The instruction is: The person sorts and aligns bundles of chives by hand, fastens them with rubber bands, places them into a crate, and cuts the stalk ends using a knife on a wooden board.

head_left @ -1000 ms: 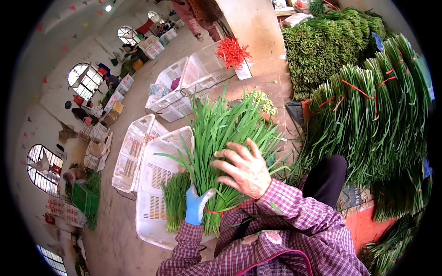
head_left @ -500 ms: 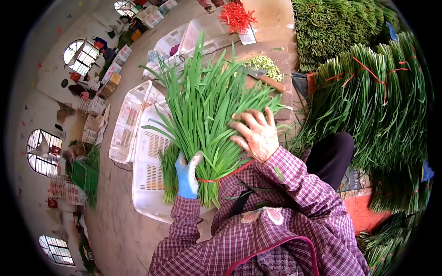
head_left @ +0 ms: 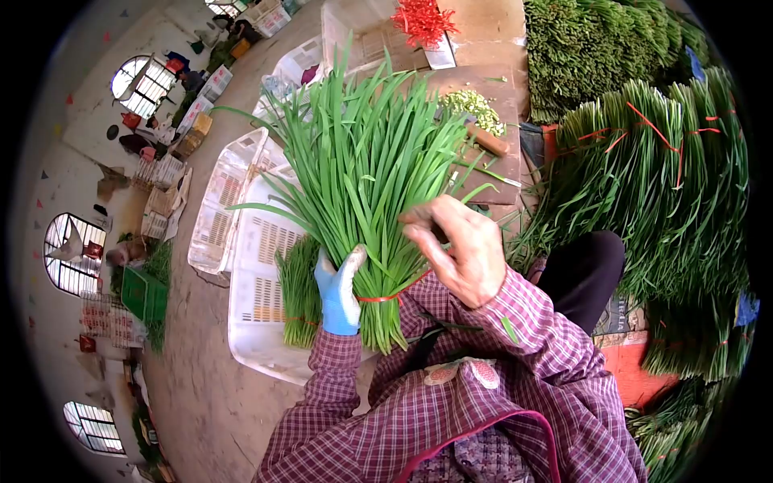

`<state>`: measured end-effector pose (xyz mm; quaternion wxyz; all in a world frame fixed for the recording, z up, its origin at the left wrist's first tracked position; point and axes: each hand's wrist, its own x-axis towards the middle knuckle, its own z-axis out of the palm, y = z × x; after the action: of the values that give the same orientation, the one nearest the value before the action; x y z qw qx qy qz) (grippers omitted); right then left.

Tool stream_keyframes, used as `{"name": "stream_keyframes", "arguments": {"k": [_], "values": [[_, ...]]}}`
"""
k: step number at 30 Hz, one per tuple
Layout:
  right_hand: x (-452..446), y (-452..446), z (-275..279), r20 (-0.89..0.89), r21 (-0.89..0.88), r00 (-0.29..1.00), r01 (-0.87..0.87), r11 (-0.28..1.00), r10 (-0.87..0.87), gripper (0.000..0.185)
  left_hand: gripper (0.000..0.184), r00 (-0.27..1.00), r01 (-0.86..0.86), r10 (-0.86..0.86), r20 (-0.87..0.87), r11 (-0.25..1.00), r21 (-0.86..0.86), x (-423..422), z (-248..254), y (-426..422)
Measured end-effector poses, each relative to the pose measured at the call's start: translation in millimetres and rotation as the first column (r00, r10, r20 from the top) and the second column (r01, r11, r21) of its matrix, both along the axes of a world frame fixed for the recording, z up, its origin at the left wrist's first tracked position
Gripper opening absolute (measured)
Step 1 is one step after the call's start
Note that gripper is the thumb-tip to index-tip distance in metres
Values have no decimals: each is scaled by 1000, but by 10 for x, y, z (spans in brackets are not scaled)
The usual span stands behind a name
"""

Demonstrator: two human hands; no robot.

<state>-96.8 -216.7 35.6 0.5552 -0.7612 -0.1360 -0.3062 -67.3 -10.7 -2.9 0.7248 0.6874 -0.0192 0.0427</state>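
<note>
A bunch of garlic chives (head_left: 362,185), long flat green leaves fanned upward, leans over my lap with a red tie (head_left: 378,299) around its lower stems. My left hand (head_left: 340,291), in a blue and white glove, grips the bunch from its left side just above the tie. On the right side of the leaves is my bare right hand (head_left: 463,251), its fingers curled and the thumb and index tips close together. Whether a leaf is between those tips, I cannot make out. A loose leaf piece (head_left: 510,328) lies on my right sleeve.
White plastic crates (head_left: 258,322) stand left, one with a smaller green bundle (head_left: 299,294). Ahead, a board (head_left: 503,101) holds chopped stem pieces (head_left: 475,109) and a wooden-handled knife (head_left: 488,140). Red ties (head_left: 423,22) lie beyond. Tied green bundles (head_left: 652,177) are stacked right.
My right hand has gone from spread over the leaves to curled, lower and nearer my body. The bunch stands more upright and its leaves cover less of the board's near edge.
</note>
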Motion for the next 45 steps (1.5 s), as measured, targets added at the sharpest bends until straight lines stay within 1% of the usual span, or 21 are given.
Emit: {"name": "stream_keyframes", "arguments": {"k": [3,8,13,16,17,19,22,23,25,27,28,29,31,33,34,35,38,40,42,44,45], "values": [[277,162,-112,-85,0,996,-30,1000,30,17,49,1000,-5,5,3,999,40,-39,49,-98],[394,274,-211,-217,-93,972,67,993,-86,20,48,1000,-3,3,20,1000,11,-64,36,-191],[420,254,-251,-206,-117,970,104,988,-127,16,47,999,14,-13,37,1000,-13,-58,24,-238],[308,217,-211,-161,-13,981,106,994,-106,13,46,999,2,-2,34,1000,13,-53,27,-235],[284,215,-230,-100,-87,980,166,982,-174,11,45,999,3,-4,32,999,36,-67,56,-255],[214,253,-197,-8,-116,969,244,963,-247,11,48,999,47,-50,-22,993,-111,-71,86,-286],[235,294,-282,46,-203,969,248,947,-243,14,51,998,61,-63,-28,995,-78,-74,-5,-317],[275,297,-328,72,-173,968,249,953,-240,13,54,989,147,-150,-6,978,-145,-14,-56,-321],[268,213,-313,98,-167,966,255,953,-241,13,52,981,146,-129,147,983,-111,126,-347,-294],[235,127,-279,159,-161,951,289,944,-264,13,54,987,135,-128,92,988,-76,63,-261,-444],[207,83,-262,190,-203,935,335,920,-299,13,52,957,196,-201,-209,980,-41,-46,5,-486],[183,44,-243,218,-240,920,374,896,-326,14,45,963,218,-194,-185,969,120,-35,-16,-506],[127,-9,-244,226,-301,912,399,866,-341,14,46,909,246,-323,-262,925,-288,200,-463,-464],[107,-19,-289,212,-314,922,379,870,-325,14,45,790,237,-474,-389,821,-520,545,-1045,-313],[97,-35,-302,205,-305,922,379,874,-328,13,51,840,295,-415,-349,890,-346,357,-780,-468],[99,-32,-323,195,-294,928,363,884,-316,12,51,944,275,-323,-67,883,-381,103,-548,-637],[76,-17,-301,44,-236,960,278,931,-276,13,47,975,196,-216,-41,937,-289,-67,-243,-696],[71,34,-305,-39,-226,967,238,944,-253,16,44,948,263,-303,-94,916,-303,-141,-167,-686],[90,38,-329,-138,-230,963,196,953,-231,19,41,952,241,-282,-116,930,-279,-267,-38,-690],[115,15,-399,-210,-95,968,122,988,-139,17,39,948,236,-290,-132,917,-321,-299,-43,-664],[123,-3,-424,-231,-17,970,79,997,-80,17,42,952,265,-290,-100,941,-210,-298,-91,-634]]}}
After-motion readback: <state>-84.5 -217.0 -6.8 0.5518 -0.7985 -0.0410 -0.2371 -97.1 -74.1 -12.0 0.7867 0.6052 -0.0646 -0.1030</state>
